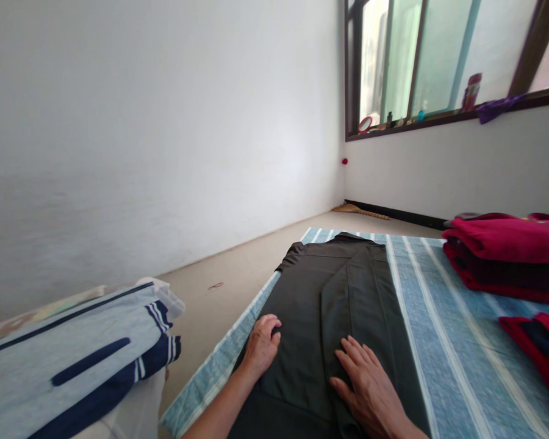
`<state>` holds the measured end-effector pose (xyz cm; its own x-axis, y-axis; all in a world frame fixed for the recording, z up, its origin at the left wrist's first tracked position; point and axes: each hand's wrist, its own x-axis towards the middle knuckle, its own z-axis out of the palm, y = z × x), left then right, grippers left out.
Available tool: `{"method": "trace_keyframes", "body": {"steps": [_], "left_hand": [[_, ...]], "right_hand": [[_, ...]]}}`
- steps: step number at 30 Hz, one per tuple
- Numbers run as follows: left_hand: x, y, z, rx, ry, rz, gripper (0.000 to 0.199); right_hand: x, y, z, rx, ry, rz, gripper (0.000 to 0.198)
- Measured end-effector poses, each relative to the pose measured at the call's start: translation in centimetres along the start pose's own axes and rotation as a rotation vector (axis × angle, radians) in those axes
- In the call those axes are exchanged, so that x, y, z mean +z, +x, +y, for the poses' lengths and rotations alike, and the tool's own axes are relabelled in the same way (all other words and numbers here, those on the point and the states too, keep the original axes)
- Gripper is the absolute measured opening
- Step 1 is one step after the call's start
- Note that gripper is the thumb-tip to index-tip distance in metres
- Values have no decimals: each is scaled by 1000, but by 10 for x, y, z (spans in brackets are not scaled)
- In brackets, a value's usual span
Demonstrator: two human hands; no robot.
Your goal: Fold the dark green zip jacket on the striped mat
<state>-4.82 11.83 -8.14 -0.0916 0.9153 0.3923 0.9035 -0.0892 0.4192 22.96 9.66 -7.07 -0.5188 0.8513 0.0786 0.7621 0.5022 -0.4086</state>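
A dark grey shirt (333, 286) lies flat on a blue striped mat (448, 329), its collar pointing away from me and its sides folded in. My left hand (261, 344) rests on the shirt's left edge with the fingers curled over the fabric. My right hand (368, 381) lies flat on the shirt's middle, fingers spread, pressing down on the cloth. Neither hand lifts anything off the mat.
A stack of folded red garments (507, 256) sits at the mat's right, another red piece (540, 347) nearer me. A light blue and navy garment (77, 353) lies on a container at my left. Bare floor (224, 274), white walls and a window sill (439, 113) with small items lie beyond.
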Motion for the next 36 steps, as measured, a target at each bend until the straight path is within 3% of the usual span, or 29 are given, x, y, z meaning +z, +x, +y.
{"method": "trace_keyframes", "body": {"steps": [11,36], "left_hand": [[0,5,4,-107,-23,-4,23],[-12,13,9,-267,-80,-182,43]], "right_hand": [[7,-1,3,-17,28,68,47],[13,-1,7,-33,26,95,46]]}}
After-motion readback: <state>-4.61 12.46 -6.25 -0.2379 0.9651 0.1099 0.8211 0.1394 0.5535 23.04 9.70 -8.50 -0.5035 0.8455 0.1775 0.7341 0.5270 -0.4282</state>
